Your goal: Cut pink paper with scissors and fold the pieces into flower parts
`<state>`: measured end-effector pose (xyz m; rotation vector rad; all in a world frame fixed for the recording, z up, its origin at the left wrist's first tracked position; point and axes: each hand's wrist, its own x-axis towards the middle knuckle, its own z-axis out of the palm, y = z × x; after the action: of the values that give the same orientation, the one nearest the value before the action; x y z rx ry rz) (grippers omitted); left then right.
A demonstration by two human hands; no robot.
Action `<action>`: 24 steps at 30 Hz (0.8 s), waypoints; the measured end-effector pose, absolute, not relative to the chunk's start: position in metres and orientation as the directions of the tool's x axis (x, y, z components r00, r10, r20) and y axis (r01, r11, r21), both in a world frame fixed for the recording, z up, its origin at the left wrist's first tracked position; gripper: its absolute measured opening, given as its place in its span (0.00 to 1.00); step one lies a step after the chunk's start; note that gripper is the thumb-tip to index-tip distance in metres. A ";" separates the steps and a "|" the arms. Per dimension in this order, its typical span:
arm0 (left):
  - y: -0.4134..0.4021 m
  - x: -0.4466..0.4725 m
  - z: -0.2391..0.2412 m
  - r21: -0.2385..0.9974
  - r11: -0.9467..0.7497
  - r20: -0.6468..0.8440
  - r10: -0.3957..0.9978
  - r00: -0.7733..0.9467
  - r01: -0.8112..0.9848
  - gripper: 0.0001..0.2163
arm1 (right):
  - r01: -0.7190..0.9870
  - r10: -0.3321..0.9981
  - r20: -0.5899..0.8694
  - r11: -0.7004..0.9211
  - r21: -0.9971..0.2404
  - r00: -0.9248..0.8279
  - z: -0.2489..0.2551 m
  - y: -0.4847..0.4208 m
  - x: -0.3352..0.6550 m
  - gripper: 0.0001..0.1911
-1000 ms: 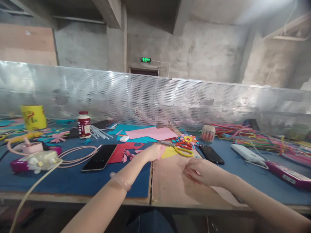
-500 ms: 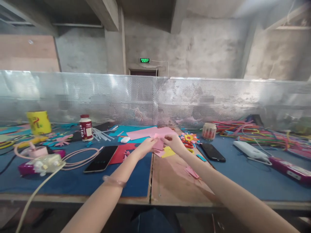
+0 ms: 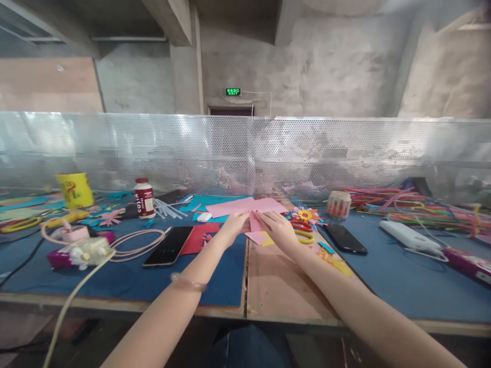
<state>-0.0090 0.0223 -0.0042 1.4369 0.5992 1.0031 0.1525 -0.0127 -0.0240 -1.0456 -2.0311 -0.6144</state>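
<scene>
Both my hands meet over the middle of the table on a small folded piece of pink paper [image 3: 256, 228]. My left hand [image 3: 233, 226] pinches its left edge and my right hand [image 3: 276, 226] grips its right side, fingers closed on it. A larger pink sheet [image 3: 245, 206] lies flat just behind them on turquoise paper. Yellow-handled scissors [image 3: 305, 235] and a paper flower [image 3: 305, 214] lie just right of my right hand. A red paper sheet [image 3: 197, 236] lies left of my left hand.
Two black phones [image 3: 169, 246] [image 3: 345, 238] flank my hands. A brown bottle [image 3: 144, 198], a yellow cup [image 3: 74, 190], pink cables and a glue gun [image 3: 82, 250] fill the left. A tape roll [image 3: 338, 204], coloured strips [image 3: 406, 204] and a white power bank [image 3: 408, 235] lie right. A perforated metal screen [image 3: 245, 153] backs the table.
My right hand rose from the bare wood near the table's front edge to join my left hand on the pink paper, which the two hands now hold together a little farther back.
</scene>
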 end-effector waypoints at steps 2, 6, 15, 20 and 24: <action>0.024 -0.009 -0.005 0.970 -0.121 0.213 0.845 0.490 -0.212 0.12 | 0.827 0.460 0.799 0.556 0.081 -0.387 -0.024 -0.011 0.151 0.17; 0.027 -0.009 -0.005 0.964 -0.095 0.208 0.853 0.478 -0.250 0.11 | 0.822 0.437 0.808 0.561 0.098 -0.394 -0.025 -0.010 0.149 0.17; 0.022 -0.011 -0.001 0.963 -0.123 0.236 0.818 0.524 -0.240 0.13 | 0.809 0.425 0.793 0.571 0.139 -0.436 -0.021 -0.016 0.148 0.17; 0.024 -0.013 -0.003 0.969 -0.146 0.232 0.815 0.531 -0.200 0.11 | 0.782 0.420 0.800 0.616 0.096 -0.429 -0.022 -0.015 0.147 0.16; 0.023 -0.014 -0.003 0.966 -0.150 0.246 0.796 0.554 -0.213 0.14 | 0.767 0.422 0.821 0.641 0.029 -0.384 -0.024 -0.012 0.148 0.15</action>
<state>-0.0144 0.0232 -0.0026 1.4684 0.5289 0.9535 0.1479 -0.0124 -0.0235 -0.9267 -2.0243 -0.5225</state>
